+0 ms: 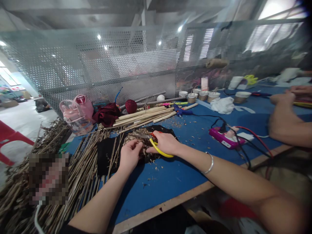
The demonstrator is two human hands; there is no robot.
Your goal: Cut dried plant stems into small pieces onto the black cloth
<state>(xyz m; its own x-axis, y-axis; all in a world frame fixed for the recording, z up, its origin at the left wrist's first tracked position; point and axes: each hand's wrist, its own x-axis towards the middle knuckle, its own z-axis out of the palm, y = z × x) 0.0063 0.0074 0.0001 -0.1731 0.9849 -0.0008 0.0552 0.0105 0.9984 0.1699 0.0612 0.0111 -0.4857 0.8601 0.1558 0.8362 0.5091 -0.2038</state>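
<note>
My right hand [167, 143] is closed on a pair of scissors [159, 151] with yellow handles. The blades point left, over a heap of dry brown plant bits [136, 135] on a black cloth [105, 154]. My left hand [131, 155] is at the heap's near side with thumb and fingers pinched together; whatever lies between them is too small to make out. Several thin dry stalks [116, 151] lie across the cloth, left of that hand. A thick bundle of stalks [80, 162] spreads to the left.
Pale sticks [143, 117], a dark red yarn ball [131, 106] and a blue glue gun [181, 111] lie behind the heap. A purple power strip [225, 139] with cables sits right. Another person's arm [287, 120] rests at far right. A perforated screen [117, 65] stands behind.
</note>
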